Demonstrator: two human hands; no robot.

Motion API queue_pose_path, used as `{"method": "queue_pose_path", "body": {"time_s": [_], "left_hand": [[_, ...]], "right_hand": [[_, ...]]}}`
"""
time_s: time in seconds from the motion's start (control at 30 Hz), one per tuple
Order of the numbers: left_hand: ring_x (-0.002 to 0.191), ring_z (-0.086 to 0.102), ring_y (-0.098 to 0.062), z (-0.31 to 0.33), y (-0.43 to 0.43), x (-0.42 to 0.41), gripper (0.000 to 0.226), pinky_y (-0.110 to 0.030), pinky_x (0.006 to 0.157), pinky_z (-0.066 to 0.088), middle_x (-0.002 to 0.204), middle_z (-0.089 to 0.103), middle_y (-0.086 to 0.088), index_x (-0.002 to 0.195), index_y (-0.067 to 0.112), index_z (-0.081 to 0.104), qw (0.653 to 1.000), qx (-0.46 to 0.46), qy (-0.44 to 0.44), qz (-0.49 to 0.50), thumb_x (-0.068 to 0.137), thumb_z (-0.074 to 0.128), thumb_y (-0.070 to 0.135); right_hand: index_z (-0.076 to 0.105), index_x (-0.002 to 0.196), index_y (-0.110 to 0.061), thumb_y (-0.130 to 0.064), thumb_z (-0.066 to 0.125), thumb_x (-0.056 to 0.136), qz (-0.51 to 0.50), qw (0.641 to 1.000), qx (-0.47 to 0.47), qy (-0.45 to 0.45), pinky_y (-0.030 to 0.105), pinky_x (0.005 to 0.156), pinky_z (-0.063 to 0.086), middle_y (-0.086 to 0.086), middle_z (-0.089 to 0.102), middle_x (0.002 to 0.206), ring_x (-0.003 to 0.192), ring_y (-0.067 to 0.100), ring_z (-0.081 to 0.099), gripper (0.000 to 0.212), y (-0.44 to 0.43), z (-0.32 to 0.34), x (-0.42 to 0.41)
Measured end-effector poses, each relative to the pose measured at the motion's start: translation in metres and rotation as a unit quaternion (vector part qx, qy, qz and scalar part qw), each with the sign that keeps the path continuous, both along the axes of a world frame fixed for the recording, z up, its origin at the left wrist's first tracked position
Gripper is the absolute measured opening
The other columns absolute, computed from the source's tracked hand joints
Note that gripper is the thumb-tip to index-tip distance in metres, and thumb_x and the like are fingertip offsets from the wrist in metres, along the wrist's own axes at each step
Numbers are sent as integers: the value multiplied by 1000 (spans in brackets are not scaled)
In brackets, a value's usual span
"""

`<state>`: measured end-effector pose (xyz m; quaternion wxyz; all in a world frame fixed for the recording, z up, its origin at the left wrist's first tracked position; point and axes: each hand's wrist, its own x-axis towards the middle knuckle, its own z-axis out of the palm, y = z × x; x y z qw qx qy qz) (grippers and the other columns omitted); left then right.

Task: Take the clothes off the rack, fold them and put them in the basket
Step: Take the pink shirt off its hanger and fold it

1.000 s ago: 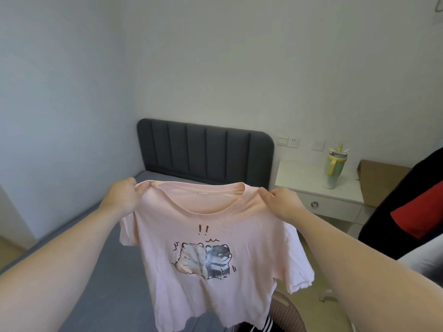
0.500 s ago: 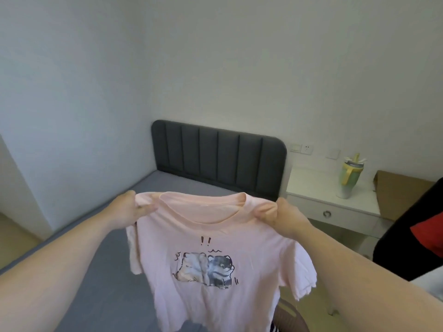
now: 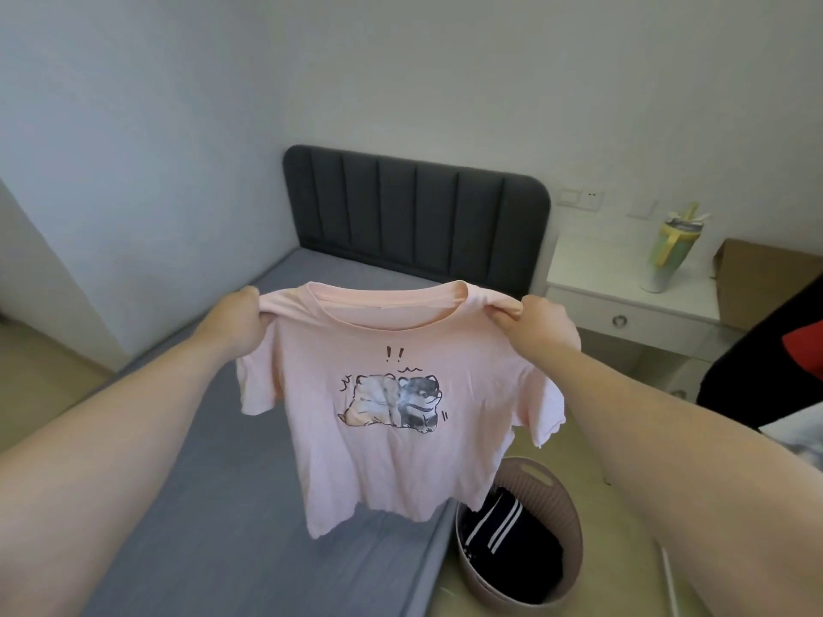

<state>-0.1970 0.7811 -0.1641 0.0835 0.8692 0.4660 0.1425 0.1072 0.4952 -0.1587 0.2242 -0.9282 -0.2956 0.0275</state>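
I'm pinching the shirt (image 3: pixel 401 420) up by its shoulders, left hand (image 3: pixel 234 325) and right hand (image 3: pixel 536 325); basket (image 3: pixel 565 518) sits below my right hand.

Plain white walls (image 3: pixel 401 60), even soft light. Dark grey padded headboard (image 3: pixel 414 211) at frame centre; grey bed (image 3: pixel 222 505) runs to lower left. Pale wood floor (image 3: pixel 40 371) at left edge. White desk (image 3: pixel 623 278) with drawer at right; wall sockets (image 3: pixel 579 198) above it

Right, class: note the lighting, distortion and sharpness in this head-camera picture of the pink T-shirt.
Head view: soft, even light, no glare or hard shadows; the wide-angle lens swells the forearms toward the lower corners; the pink T-shirt and its print are legible; the white nightstand top looks washed out.
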Motion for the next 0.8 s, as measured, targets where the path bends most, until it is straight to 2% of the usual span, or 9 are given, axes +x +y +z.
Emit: {"method": "queue_pose_path", "body": {"time_s": [0.27,0.47,0.57,0.63,0.67,0.73,0.8], "left_hand": [[96,58,-47,6,-3,-11,22,-39,69,39,101,61,-29,88,6,45,998,14,-55,38,98,52,23],[88,56,-42,0,4,-30,24,-39,68,40,97,61,-26,85,6,46,999,3,-43,32,98,52,25],[96,59,-41,-5,6,-42,30,-39,75,45,103,64,-24,85,7,50,999,-27,36,13,99,51,33],[100,61,-37,-9,6,-51,37,-37,80,47,106,67,-20,86,8,56,990,-51,128,-20,99,51,42],[100,62,-34,-11,6,-57,44,-33,78,46,106,68,-17,88,8,62,982,-66,175,-33,97,52,49],[90,66,-28,-18,7,-75,61,-28,67,44,98,71,-12,95,5,71,963,-127,236,-32,88,56,64],[76,68,-22,-30,10,-92,67,-22,55,46,90,68,-9,95,-1,71,945,-237,225,-13,75,71,63]], "right_hand": [[56,79,-17,-57,37,100,-5,998,11,-59,33,61,46,2,57,73,72,28,60,49,5,0,-17],[52,72,-17,-62,41,98,15,1000,9,-12,32,60,44,4,57,74,70,27,57,53,5,-4,-30],[52,71,-12,-65,39,98,49,997,-56,13,33,58,41,7,57,74,71,27,56,61,9,-8,-39],[51,67,-9,-65,35,99,94,987,-128,21,34,61,39,7,54,70,75,30,56,67,12,-13,-49],[53,67,-7,-65,34,99,119,980,-157,31,34,64,39,8,55,71,79,31,57,70,12,-17,-53],[66,83,-4,-68,37,97,164,964,-192,81,33,72,40,9,62,87,89,30,59,71,11,-27,-62],[69,115,-10,-76,44,90,188,943,-223,157,32,88,42,3,61,110,107,27,58,75,6,-37,-68]]}}
